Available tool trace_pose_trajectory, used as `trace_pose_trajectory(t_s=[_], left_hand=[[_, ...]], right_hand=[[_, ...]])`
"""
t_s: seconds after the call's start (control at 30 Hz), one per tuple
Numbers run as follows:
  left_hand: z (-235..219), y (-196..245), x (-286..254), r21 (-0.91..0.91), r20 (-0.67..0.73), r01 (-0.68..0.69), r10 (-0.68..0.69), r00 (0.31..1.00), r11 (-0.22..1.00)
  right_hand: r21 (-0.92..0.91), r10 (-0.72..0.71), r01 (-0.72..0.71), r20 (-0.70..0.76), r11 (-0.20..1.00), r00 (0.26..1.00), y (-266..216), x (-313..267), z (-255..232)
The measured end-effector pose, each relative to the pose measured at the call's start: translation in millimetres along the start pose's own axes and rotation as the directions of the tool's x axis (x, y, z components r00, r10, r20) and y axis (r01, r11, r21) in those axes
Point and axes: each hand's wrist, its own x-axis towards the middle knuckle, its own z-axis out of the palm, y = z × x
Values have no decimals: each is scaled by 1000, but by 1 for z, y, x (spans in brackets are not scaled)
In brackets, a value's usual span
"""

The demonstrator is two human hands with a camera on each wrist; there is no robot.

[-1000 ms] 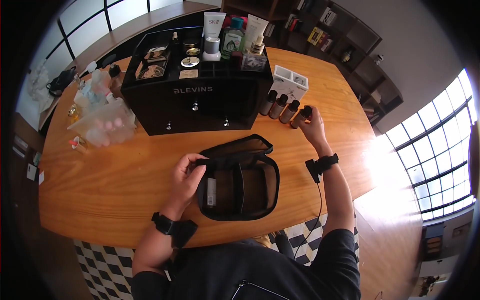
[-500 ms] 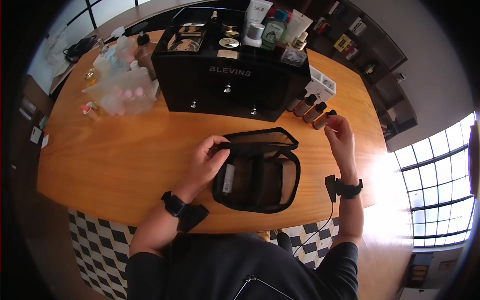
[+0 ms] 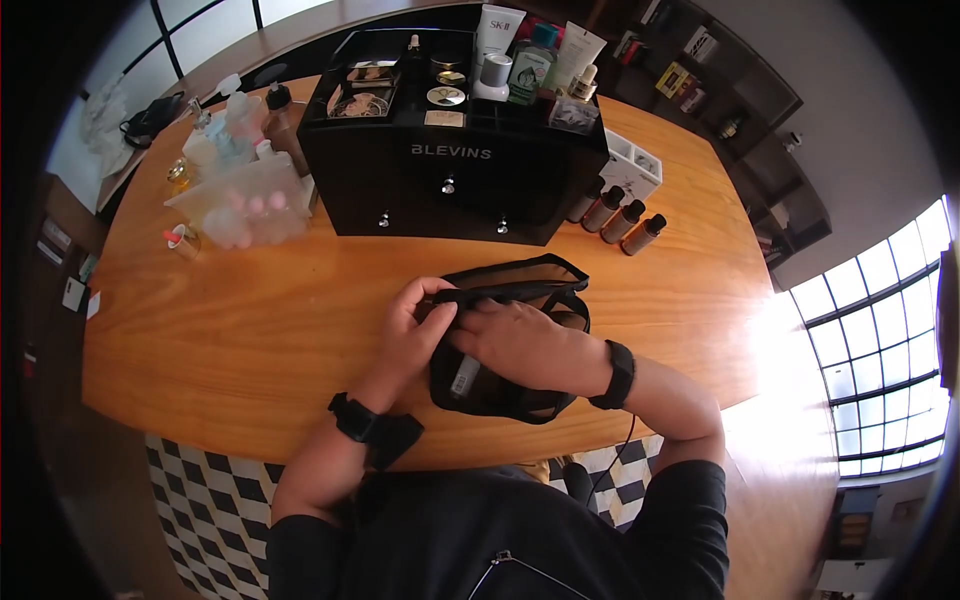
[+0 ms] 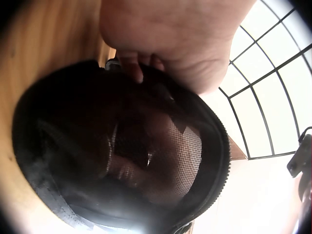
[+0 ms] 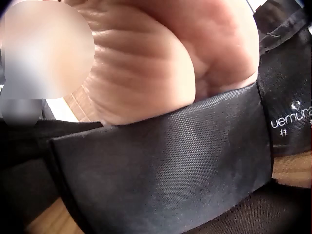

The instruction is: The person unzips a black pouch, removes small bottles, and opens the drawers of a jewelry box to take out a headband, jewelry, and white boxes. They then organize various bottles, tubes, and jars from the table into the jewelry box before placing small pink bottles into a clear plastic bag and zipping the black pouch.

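A black mesh zip bag lies unzipped on the wooden table, its lid flap folded back. My left hand pinches the bag's far left edge between thumb and fingers. My right hand reaches into the bag from the right, with its fingers close to the left hand. In the right wrist view the fingers go down behind a black divider, so I cannot tell whether they hold anything. A label-wrapped bottle lies in the left compartment. Through the mesh, fingers show in the left wrist view.
A black cosmetics case with tubes and jars on top stands behind the bag. Several small brown bottles line up right of it, by a white organizer. A translucent bin and pump bottles stand at left.
My right hand let go of the nearest brown bottle, which stays standing in the row, and moved left into the bag. The left hand stays at the bag's edge.
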Motion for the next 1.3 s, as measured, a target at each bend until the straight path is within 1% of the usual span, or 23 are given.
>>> trace_pose_trajectory(t_s=[0.07, 0.17, 0.27, 0.3, 0.37, 0.47, 0.5, 0.6, 0.67, 0.73, 0.8, 0.83, 0.87, 0.93, 1.0, 1.03, 1.07, 1.13, 1.17, 1.27, 1.3], left_hand=[[0, 0, -1, -6, -9, 22, -22, 1000, 1000], [1, -2, -1, -53, -13, 20, -21, 1000, 998], [-1, -6, 0, -25, 0, -27, 27, 1000, 999], [-1, -4, 0, -28, -3, -20, 20, 1000, 999], [2, 0, -2, -38, -8, -6, 6, 1000, 999], [0, 0, -2, -52, 8, 22, -22, 1000, 998], [0, 0, -3, -48, 8, 21, -21, 1000, 999], [0, 4, -4, -36, 9, 24, -23, 1000, 999], [2, 8, -4, -31, 8, 34, -34, 999, 999], [1, 7, -4, -34, 5, 38, -37, 999, 999], [1, 6, -4, -50, 0, 46, -47, 999, 998], [1, 6, -4, -66, -2, 54, -54, 999, 996], [2, 6, -4, -82, -4, 62, -62, 998, 995], [3, 8, -4, -91, -6, 64, -64, 998, 994], [3, 9, -4, -91, -10, 61, -62, 998, 994], [3, 8, -4, -85, -12, 58, -59, 998, 995], [3, 7, -4, -78, -14, 55, -57, 998, 995], [3, 7, -4, -84, -14, 59, -61, 998, 995], [3, 7, -4, -86, -12, 59, -60, 998, 995], [3, 9, -4, -92, -12, 68, -70, 997, 993], [3, 9, -5, -100, -11, 70, -71, 997, 993]], right_hand=[[-82, 12, -4, 88, 997, 996, -3, 0, 5], [-85, 9, -2, 84, 996, 996, -6, -1, 6], [-21, -11, 11, 31, 1000, 999, -5, -7, -3], [97, -14, 15, -15, 995, 1000, -4, -10, -10], [323, -2, 37, -106, 946, 994, -1, -21, -32], [617, 112, 43, -210, 786, 971, 7, -40, -45], [676, 149, 56, -241, 735, 959, 12, -49, -48], [709, 293, 106, -416, 697, 861, 31, -77, -48], [835, 527, 48, -390, 548, 755, 42, -101, -43], [962, 761, 81, -256, 260, 596, 55, -125, -35], [954, 844, 214, -286, 208, 453, 73, -137, -25], [959, 884, 93, -284, 269, 371, 83, -147, -20], [950, 896, 30, -304, 311, 323, 90, -155, -17], [919, 932, -208, -291, 335, 215, 102, -168, -9], [791, 921, -473, -348, 389, 175, 115, -178, 5], [701, 912, -593, -378, 396, 161, 121, -182, 13], [627, 899, -663, -403, 409, 173, 127, -185, 22], [462, 871, -782, -448, 418, 201, 139, -190, 39], [443, 889, -810, -415, 384, 194, 144, -191, 44], [432, 911, -841, -383, 325, 155, 158, -192, 54], [455, 917, -834, -375, 312, 138, 162, -193, 56]])
